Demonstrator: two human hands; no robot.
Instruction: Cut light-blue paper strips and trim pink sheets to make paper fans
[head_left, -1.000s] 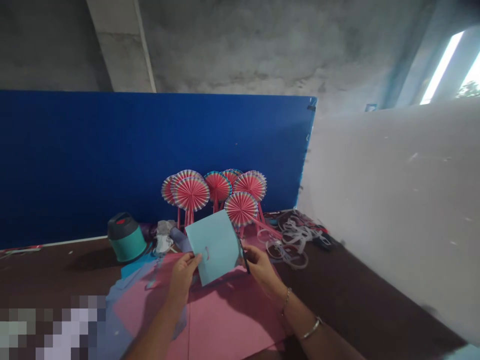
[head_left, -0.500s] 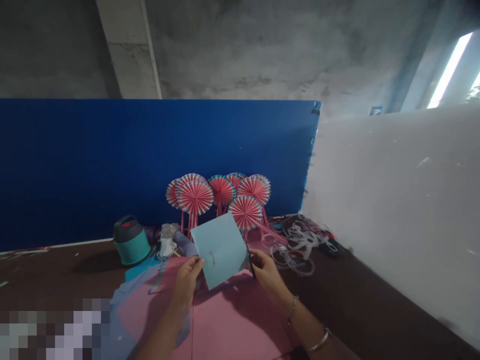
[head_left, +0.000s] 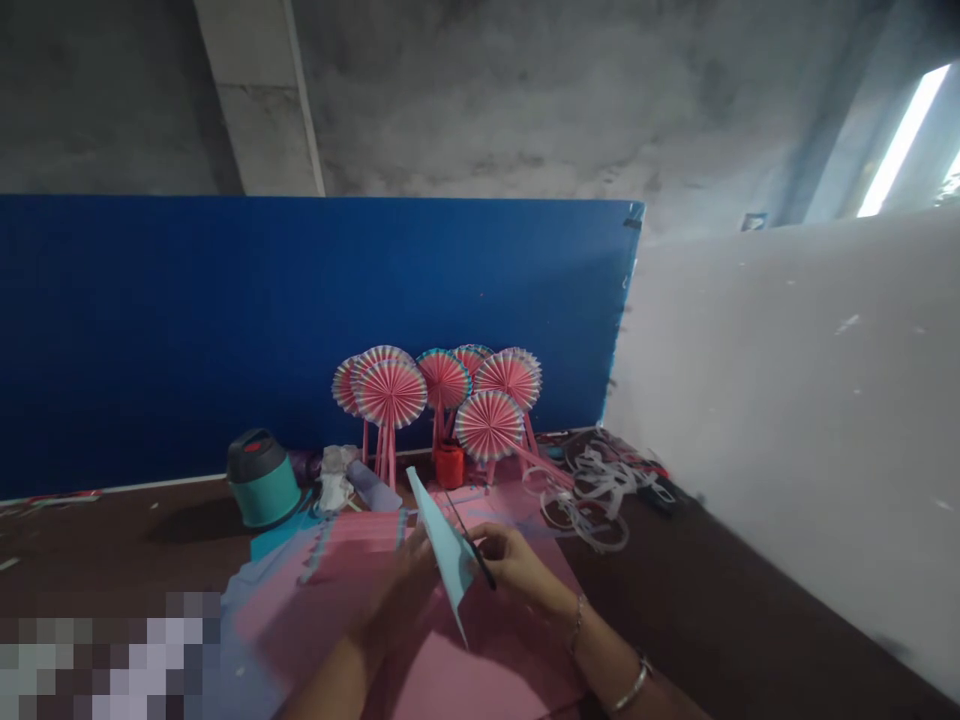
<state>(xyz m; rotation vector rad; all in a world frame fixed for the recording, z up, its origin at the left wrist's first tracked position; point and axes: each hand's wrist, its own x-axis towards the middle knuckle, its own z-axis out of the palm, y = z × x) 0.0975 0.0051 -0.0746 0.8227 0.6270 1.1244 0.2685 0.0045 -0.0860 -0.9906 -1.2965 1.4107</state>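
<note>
A light-blue square of paper (head_left: 448, 552) is tilted steeply, seen nearly edge-on, in front of me. My left hand (head_left: 412, 565) is against its left face with the fingers partly hidden and blurred; it appears to hold the sheet. My right hand (head_left: 517, 568) is closed around a slim black-handled tool (head_left: 481, 564) with a thin blade, close to the paper's right side. Whether the blade touches the paper, I cannot tell. Below both hands lie large pink paper sheets (head_left: 450, 670).
Several pleated pink paper fans (head_left: 391, 394) stand at the back against a blue panel (head_left: 225, 300). Near them are a red jar (head_left: 450, 466), a teal-and-black container (head_left: 262, 480) and a lilac roll (head_left: 373, 487). Clear plastic strips (head_left: 600, 490) are tangled at right, beside a white wall (head_left: 787, 400).
The blue paper has turned from facing me to nearly edge-on and moved slightly lower. My left hand has shifted right behind it. The red jar is now uncovered.
</note>
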